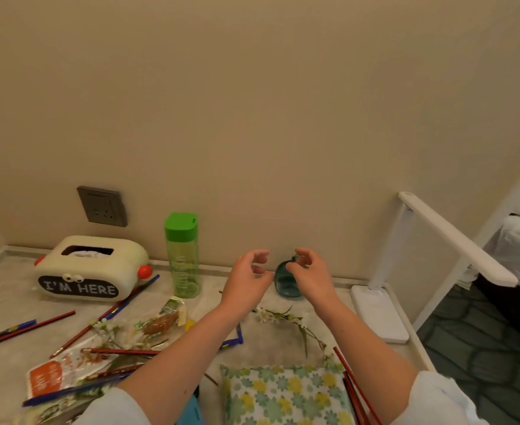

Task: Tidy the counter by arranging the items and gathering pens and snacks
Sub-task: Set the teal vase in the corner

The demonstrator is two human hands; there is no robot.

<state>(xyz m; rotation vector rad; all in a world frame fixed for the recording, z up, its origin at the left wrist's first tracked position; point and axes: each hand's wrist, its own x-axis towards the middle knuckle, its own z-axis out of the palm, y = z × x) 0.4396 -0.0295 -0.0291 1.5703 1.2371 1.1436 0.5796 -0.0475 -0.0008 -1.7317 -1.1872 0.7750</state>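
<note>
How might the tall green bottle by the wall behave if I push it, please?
The green bottle stands tall on a narrow base, so a push near its top would probably tip it. It looks see-through and empty, so it is likely light.

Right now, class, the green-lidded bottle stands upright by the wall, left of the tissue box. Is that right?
Not quite. The head view shows the bottle upright by the wall, but to the right of the tissue box, not its left.
</note>
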